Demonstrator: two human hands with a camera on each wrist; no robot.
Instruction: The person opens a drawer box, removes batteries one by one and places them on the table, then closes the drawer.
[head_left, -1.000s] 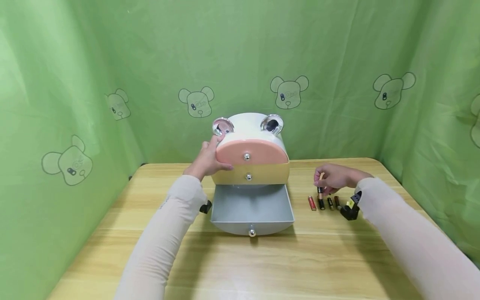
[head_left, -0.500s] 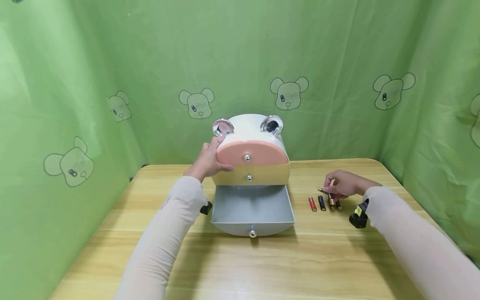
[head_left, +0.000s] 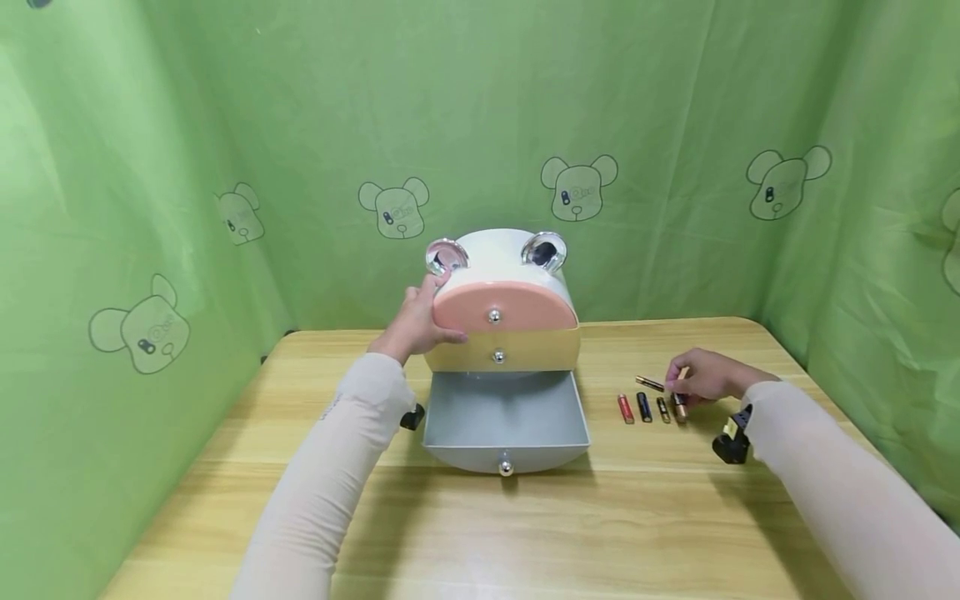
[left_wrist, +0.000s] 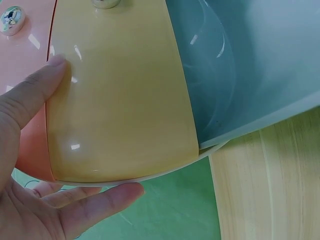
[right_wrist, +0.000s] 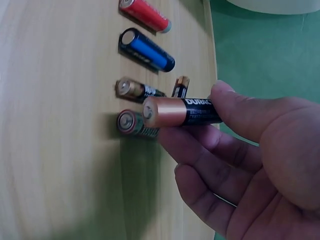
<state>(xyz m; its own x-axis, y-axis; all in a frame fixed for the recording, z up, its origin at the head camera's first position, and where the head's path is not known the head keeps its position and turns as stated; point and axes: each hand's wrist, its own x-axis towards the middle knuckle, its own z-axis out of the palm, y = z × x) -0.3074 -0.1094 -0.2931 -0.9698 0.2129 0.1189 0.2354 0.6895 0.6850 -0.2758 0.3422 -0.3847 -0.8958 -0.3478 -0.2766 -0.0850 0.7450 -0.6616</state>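
Observation:
My left hand (head_left: 412, 321) grips the left side of a frog-like drawer cabinet (head_left: 498, 260); in the left wrist view the thumb presses its front near the seam between the pink and yellow drawers, fingers along the side. The grey bottom drawer (head_left: 504, 408) is pulled out. My right hand (head_left: 705, 377) pinches a black and copper Duracell battery (right_wrist: 175, 111) between thumb and fingers. Under it lies a green and red battery (right_wrist: 131, 123). Beside that are a black and gold battery (right_wrist: 131, 89), a blue one (right_wrist: 150, 52), a red one (right_wrist: 147, 15) and a thin one (head_left: 649, 383).
The wooden table (head_left: 480, 533) stretches in front of the cabinet and to both sides. Green curtains (head_left: 480, 108) with bear heads stand behind it and at the sides. Silver knobs (head_left: 507, 468) stick out from the drawer fronts.
My right hand has moved right along the battery row with the Duracell battery in its fingers. The thin battery at the back has come into view. The left hand keeps its place on the cabinet.

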